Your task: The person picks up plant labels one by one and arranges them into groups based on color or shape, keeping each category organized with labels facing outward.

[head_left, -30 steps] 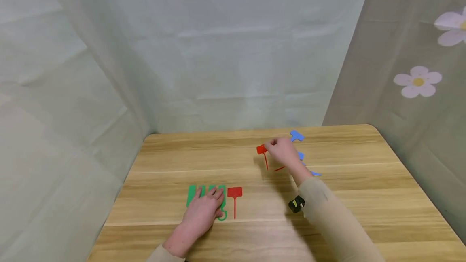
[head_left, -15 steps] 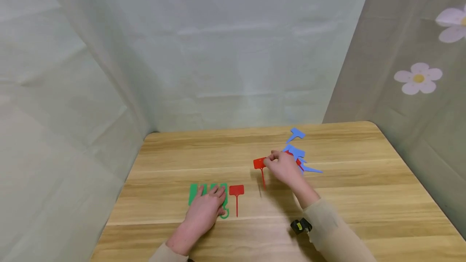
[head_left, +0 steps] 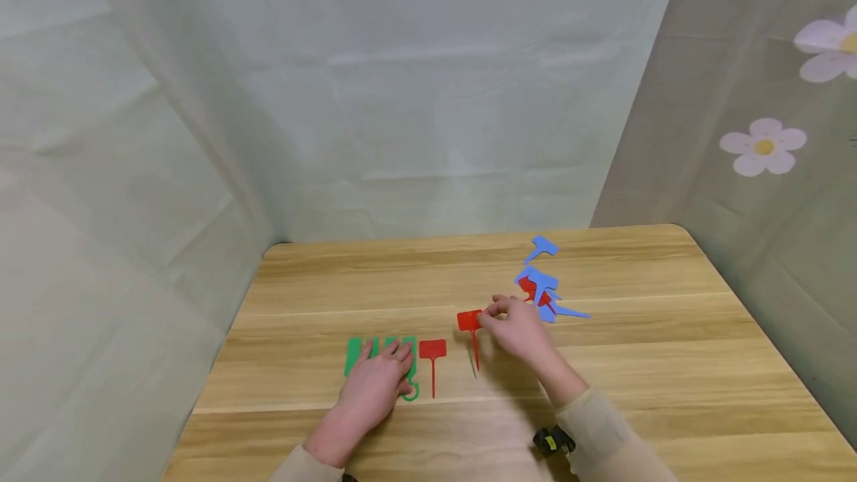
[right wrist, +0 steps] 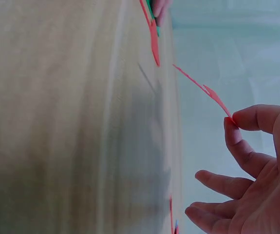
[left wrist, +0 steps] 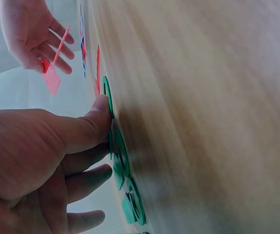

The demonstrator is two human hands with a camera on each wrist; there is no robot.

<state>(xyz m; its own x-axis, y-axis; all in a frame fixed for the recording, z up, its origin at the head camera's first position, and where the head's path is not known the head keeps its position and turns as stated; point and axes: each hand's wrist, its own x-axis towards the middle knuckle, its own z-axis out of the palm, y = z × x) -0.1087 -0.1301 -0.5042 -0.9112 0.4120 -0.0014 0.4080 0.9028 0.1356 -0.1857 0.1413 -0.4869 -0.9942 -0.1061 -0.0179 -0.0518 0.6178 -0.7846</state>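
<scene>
My right hand (head_left: 518,327) pinches a red T-shaped plant label (head_left: 469,320) by the edge of its head, between thumb and forefinger. The label hangs above the table, stem pointing down, with its shadow just below. In the right wrist view the other fingers are spread away from the held label (right wrist: 218,100). My left hand (head_left: 375,387) rests over a row of green tags (head_left: 353,354) with ring-like ends, its fingers covering parts of them. Flat beside that row, on its right, lies another red plant label (head_left: 432,349), stem toward me.
Farther back on the right, blue T-shaped labels (head_left: 547,280) and red labels (head_left: 527,286) overlap in a loose pile. A single blue label (head_left: 544,245) lies behind it near the far edge of the wooden table (head_left: 321,281). Pale cloth (head_left: 428,132) hangs behind.
My right hand has brought the red plant label from beside the pile toward me and slightly left, nearer the flat red label. The left hand has stayed on the green tags.
</scene>
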